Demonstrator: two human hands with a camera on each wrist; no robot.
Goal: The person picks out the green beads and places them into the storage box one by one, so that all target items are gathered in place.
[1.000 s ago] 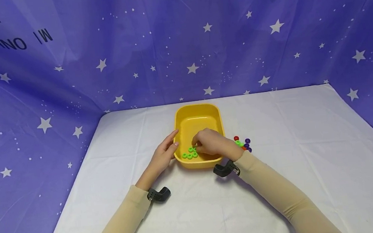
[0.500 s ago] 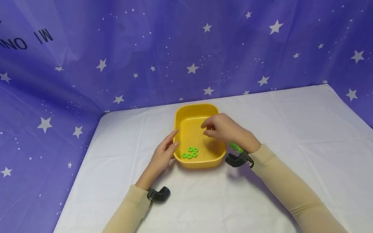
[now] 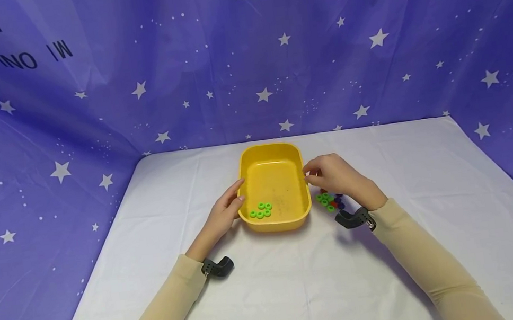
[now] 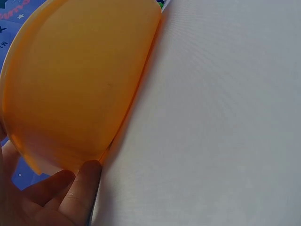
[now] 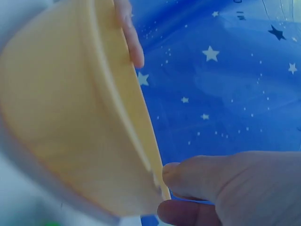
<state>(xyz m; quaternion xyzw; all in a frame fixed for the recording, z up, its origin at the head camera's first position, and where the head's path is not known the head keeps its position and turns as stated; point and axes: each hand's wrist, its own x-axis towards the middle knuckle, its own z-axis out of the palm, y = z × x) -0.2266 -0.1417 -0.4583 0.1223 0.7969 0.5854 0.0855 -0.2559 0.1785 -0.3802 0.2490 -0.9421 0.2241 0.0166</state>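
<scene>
The yellow tray stands on the white cloth, with several green ring-shaped beads in its near left part. My left hand rests against the tray's left side with fingers fairly straight; the left wrist view shows its fingertips at the tray's outer wall. Beside the right rim is my right hand, thumb and forefinger apart and nothing seen between them. In the right wrist view these fingers are close to the rim. Partly under that hand lies a small pile of green beads, red beads and purple beads.
A white cloth covers the table. Purple fabric with white stars and black lettering hangs behind and at both sides. A black wrist mount sits on the left wrist, another wrist mount on the right.
My right hand has let go of a green bead inside the tray, then moved right, out past the rim. The left hand and the tray have stayed in place.
</scene>
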